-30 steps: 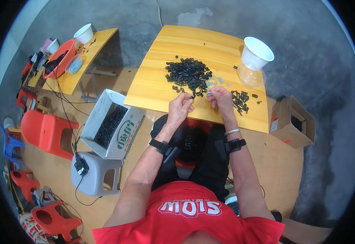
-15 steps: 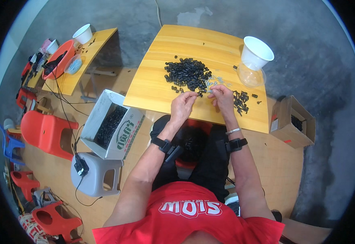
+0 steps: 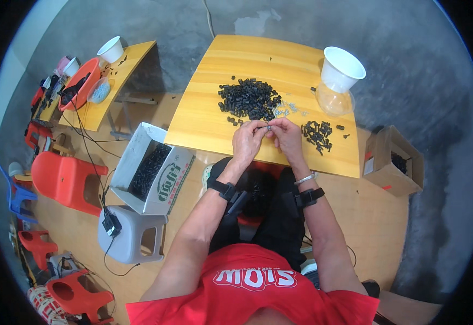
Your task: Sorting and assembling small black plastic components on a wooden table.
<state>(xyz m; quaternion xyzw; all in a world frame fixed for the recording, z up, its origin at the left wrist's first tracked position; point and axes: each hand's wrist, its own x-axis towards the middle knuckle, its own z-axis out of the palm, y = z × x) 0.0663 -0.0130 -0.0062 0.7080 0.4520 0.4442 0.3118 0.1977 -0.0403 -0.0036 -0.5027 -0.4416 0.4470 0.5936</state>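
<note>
My left hand and my right hand meet fingertip to fingertip over the near part of the yellow wooden table. The left fingers are pinched on a small black part, mostly hidden by the fingertips. My right thumb and finger are closed at the same spot, on a tiny silver piece that is too small to make out fully. Just beyond them lies a large heap of short black parts. Thin silver pieces are scattered beside it. To the right is a smaller heap of black parts with stems.
A white tub and a clear plastic bowl stand at the table's right edge. Cartons with black parts flank the table, one white, one brown. A grey stool and red chair are at left.
My right hand has moved left from over the silver pieces, and its fingertips now meet those of my left hand. The left hand stays nearly in place, shifted slightly right.
</note>
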